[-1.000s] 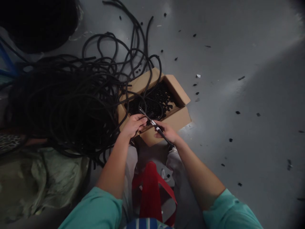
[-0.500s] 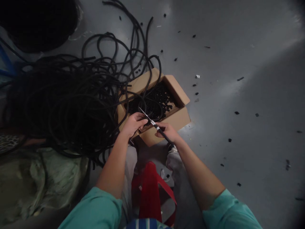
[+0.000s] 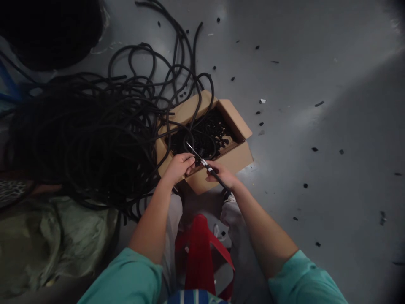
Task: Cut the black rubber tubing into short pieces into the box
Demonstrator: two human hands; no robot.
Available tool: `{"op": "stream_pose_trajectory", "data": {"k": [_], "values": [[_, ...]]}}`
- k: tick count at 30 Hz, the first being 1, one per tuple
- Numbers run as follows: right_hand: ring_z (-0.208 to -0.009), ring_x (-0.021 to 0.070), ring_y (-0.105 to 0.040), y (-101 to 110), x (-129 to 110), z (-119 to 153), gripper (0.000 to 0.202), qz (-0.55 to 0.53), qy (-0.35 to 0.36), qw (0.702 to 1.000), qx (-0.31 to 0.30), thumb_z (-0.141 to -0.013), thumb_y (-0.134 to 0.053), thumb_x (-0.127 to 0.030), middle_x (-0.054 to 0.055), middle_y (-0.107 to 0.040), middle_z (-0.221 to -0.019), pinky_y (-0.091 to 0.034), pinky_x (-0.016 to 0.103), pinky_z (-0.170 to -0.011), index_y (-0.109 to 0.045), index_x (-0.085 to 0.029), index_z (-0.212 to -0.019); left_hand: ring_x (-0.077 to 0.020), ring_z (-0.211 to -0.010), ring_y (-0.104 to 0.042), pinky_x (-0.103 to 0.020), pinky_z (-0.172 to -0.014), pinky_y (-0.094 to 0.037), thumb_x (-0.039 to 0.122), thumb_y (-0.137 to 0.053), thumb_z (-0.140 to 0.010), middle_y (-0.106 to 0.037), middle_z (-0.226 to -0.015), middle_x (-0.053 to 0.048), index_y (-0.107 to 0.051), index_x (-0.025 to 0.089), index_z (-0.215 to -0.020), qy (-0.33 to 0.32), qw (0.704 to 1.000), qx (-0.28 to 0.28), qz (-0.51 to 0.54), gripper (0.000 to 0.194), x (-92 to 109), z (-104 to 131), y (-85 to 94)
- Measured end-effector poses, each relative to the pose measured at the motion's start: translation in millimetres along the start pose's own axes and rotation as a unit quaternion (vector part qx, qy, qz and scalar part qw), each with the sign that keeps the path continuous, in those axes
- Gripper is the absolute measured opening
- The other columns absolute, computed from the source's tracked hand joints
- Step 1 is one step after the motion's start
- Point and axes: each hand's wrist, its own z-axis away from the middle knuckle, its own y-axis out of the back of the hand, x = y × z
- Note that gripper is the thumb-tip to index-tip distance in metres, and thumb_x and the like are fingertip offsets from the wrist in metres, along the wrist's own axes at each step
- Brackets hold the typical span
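Above the near side of an open cardboard box, my left hand has its thumb and fingers pinched together on a piece of black tubing, mostly hidden by the fingers. My right hand is closed round black-handled scissors with white marks near the pivot. Their thin, bright blades point up and left over the box, just right of my left fingertips. Many short black pieces lie inside the box. Loops of black tubing hang across its left side.
A large tangled heap of black tubing spreads to the left, with a dark round bundle behind it. A greenish sack lies at lower left. Small black scraps dot the grey floor. Something red stands between my legs.
My left hand has drawn its fingers closer together and shifted very slightly down. The scissors have moved slightly right, their blades now looking closer together. The box and the heap stay put.
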Motion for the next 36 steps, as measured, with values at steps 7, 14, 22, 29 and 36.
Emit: {"op": "stream_pose_trajectory", "data": {"k": [7, 14, 22, 29, 36], "values": [[-0.062, 0.0100, -0.043, 0, -6, 1, 0.057, -0.041, -0.017, 0.999, -0.016, -0.053, -0.062, -0.020, -0.003, -0.050, -0.066, -0.035, 0.024, -0.062, -0.060, -0.014, -0.109, -0.0026, -0.034, -0.033, -0.018, -0.036, -0.024, 0.039, -0.055, -0.071, -0.046, -0.048, 0.004, -0.050, 0.013, -0.062, 0.015, 0.997, -0.007, 0.075, 0.028, -1, 0, 4.7], [-0.049, 0.0054, -0.034, -1, -6, 1, 0.056, -0.044, -0.028, 0.999, -0.007, -0.053, -0.062, -0.018, -0.008, -0.041, -0.053, -0.029, 0.020, -0.050, -0.060, -0.013, -0.108, -0.0030, -0.037, -0.035, -0.018, -0.038, -0.024, 0.039, -0.053, -0.074, -0.048, -0.051, 0.002, -0.051, 0.013, -0.063, 0.002, 0.999, 0.009, 0.050, 0.027, -8, -4, 5.4], [-0.039, 0.0066, -0.036, -2, -8, 3, 0.060, -0.107, -0.088, 0.990, 0.034, -0.054, -0.060, -0.024, -0.010, -0.038, -0.045, -0.027, 0.021, -0.040, -0.054, -0.011, -0.112, -0.0032, -0.038, -0.033, -0.018, -0.038, -0.020, 0.037, -0.054, -0.073, -0.045, -0.050, 0.003, -0.053, 0.013, -0.067, 0.024, 0.994, 0.061, 0.081, 0.025, -6, -4, 8.0], [-0.071, 0.0118, -0.051, 5, -4, 2, 0.062, -0.118, -0.049, 0.992, 0.008, -0.048, -0.060, -0.014, -0.002, -0.055, -0.074, -0.040, 0.026, -0.067, -0.053, -0.018, -0.110, -0.0041, -0.048, -0.045, -0.019, -0.048, -0.034, 0.018, -0.060, -0.063, -0.054, -0.064, 0.002, -0.056, 0.012, -0.082, 0.025, 0.981, 0.071, 0.178, 0.020, -1, -2, 7.9], [-0.080, 0.0146, -0.049, 6, -1, 2, 0.068, -0.061, -0.056, 0.995, -0.047, -0.049, -0.057, -0.012, 0.000, -0.055, -0.086, -0.039, 0.031, -0.077, -0.049, -0.019, -0.116, -0.0071, -0.050, -0.053, -0.023, -0.054, -0.042, 0.015, -0.066, -0.057, -0.059, -0.063, 0.001, -0.053, 0.012, -0.078, 0.037, 0.978, 0.105, 0.177, 0.026, -1, -3, 5.3]]}}
